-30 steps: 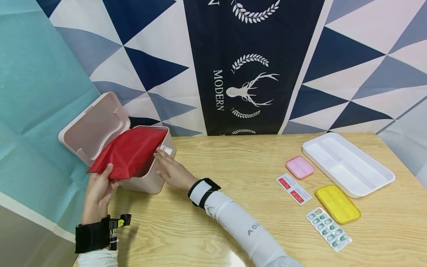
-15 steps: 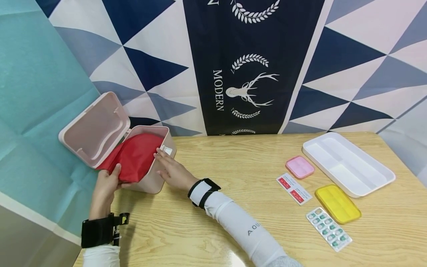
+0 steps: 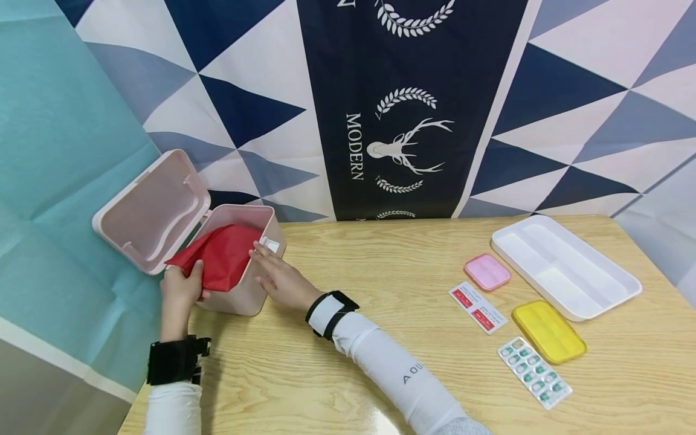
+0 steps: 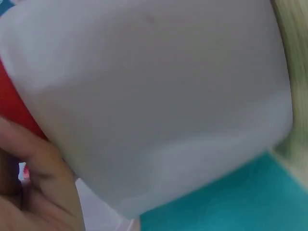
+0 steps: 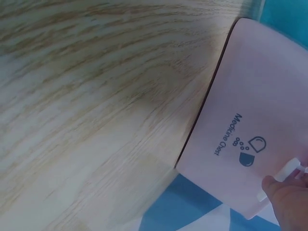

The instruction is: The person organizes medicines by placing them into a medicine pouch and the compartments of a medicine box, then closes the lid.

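A pale pink medicine chest [image 3: 239, 299] stands at the left of the table, its lid [image 3: 154, 211] tipped back. Red fabric, like a soft pouch [image 3: 228, 257], lies mostly inside the chest's opening. At its near left corner my left hand [image 3: 180, 289] pinches it between thumb and fingers. My right hand [image 3: 285, 281] rests against the chest's right side with fingers extended, fingertips by the white latch [image 3: 270, 244]. The right wrist view shows the printed side [image 5: 240, 139] of the chest and the thumb at the latch. Chest wall [image 4: 168, 106] fills most of the left wrist view.
To the right lie a pink pill case [image 3: 487, 272], a red-and-white blister card [image 3: 478, 307], a yellow pill case [image 3: 549, 331] and a capsule blister pack [image 3: 534, 372]. Behind them is a white divided tray [image 3: 592, 275]. Patterned sheeting [image 3: 261, 115] hangs behind the table.
My left hand has moved right and slightly forward, and the red fabric has sunk lower into the chest. The right hand has stayed at the chest's side.
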`<action>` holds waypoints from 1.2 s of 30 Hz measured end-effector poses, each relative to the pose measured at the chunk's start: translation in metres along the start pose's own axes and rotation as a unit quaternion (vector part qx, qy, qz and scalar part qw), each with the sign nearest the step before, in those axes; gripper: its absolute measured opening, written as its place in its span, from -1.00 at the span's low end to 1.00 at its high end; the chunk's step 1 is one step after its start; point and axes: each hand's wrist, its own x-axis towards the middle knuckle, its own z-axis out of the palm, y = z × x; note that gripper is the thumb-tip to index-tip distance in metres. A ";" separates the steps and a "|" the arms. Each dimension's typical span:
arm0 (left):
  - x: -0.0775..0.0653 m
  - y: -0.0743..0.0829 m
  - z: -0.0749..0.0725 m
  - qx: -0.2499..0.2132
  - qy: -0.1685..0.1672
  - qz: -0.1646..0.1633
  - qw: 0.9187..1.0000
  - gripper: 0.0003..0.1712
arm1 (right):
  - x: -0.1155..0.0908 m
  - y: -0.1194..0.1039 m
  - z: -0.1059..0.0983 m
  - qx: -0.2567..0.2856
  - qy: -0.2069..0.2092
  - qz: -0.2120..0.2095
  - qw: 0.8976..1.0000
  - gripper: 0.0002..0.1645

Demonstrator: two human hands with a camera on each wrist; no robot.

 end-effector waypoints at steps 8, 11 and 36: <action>-0.009 -0.013 0.012 0.082 0.222 0.101 0.966 -0.51 | 0.001 -0.005 0.003 0.003 0.027 0.016 1.000 -0.37; -0.016 -0.019 0.016 0.059 0.260 0.113 0.957 -0.52 | 0.002 -0.007 0.005 -0.004 0.037 0.022 0.999 -0.35; -0.037 -0.007 0.003 0.212 0.040 0.058 0.975 0.00 | 0.004 -0.012 0.011 -0.024 0.038 0.044 0.998 -0.30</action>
